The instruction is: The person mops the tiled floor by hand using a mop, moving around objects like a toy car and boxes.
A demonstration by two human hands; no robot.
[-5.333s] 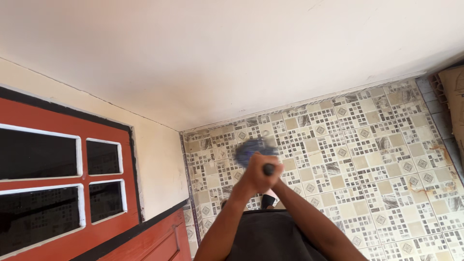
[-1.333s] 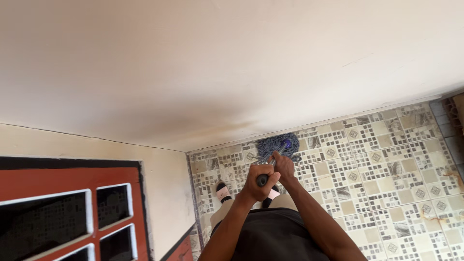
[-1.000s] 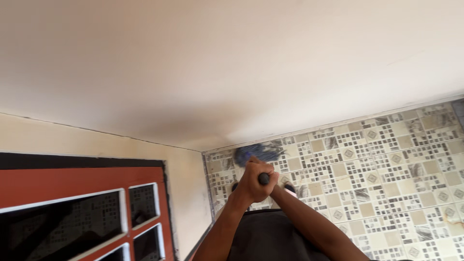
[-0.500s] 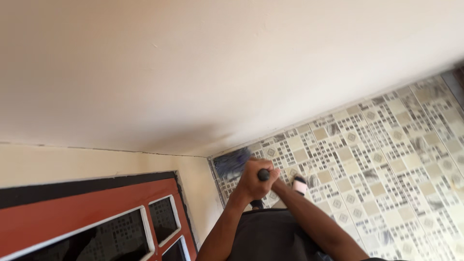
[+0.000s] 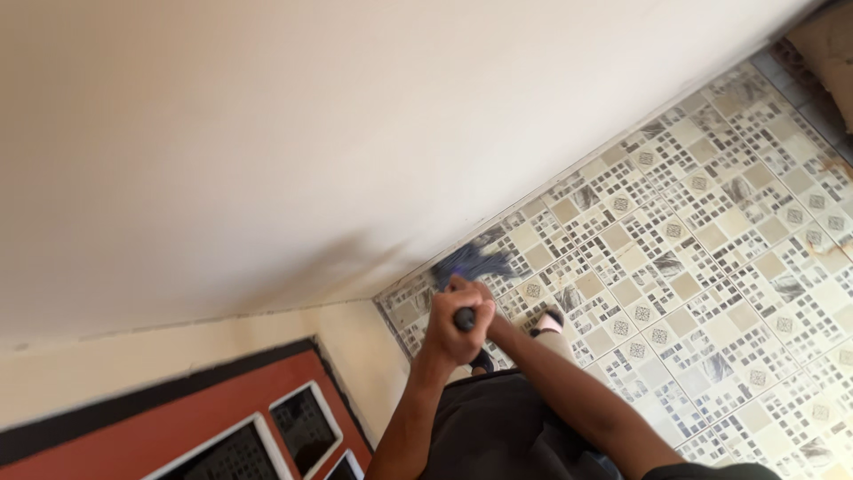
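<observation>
A: What is being held at the centre of the view?

B: A dark mop handle (image 5: 466, 318) is gripped at its top end. The left hand (image 5: 451, 331) is clenched around it, and the right hand (image 5: 469, 293) is wrapped on it just beyond, the two hands touching.

A: And where is the mop head seen?

B: The blue mop head (image 5: 471, 263) is pressed on the tiled floor (image 5: 711, 258), right at the foot of the cream wall (image 5: 355, 133), just past the hands. It is blurred, so its strands cannot be told apart.

A: What else is found near the mop head?

B: A foot in a pale sandal (image 5: 548, 322) is planted on the tiles just beside it, on the side away from the wall. A second foot is mostly hidden under the hands. Dark clothing (image 5: 498, 427) is seen below the forearms.

A: What lies further from the mop head?

B: A red door with black-framed glass panes (image 5: 267, 436) is set in the adjoining wall, well apart from the mop head, round the corner where the two walls meet. A brown object is glimpsed at the far edge of the floor, too cut off to be identified.
</observation>
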